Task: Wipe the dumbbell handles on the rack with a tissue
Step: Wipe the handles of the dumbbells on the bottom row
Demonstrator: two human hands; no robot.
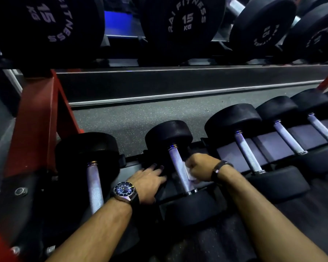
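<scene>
**A:** What have you got on the head camera?

**B:** I'm looking down at the lower shelf of the rack [38, 118], red frame at the left of the frame. The right hand [199, 167], just right of centre, has its fingers curled round a white tissue [190, 172] and presses it against the right side of the second handle [180, 171] from the left.

**A:** And the other hand?

**B:** The left hand [150, 179] lies flat, fingers straight and relaxed, on the black cradle just left of that handle, gripping nothing. I see a watch [124, 190] on that wrist and a dark band [219, 168] on the right one.

**A:** The other dumbbells?

**B:** One handle [95, 188] sits lower left, and three more run toward the right edge. Across the top of the frame I can read 15 KG on two black weights [186, 21].
</scene>
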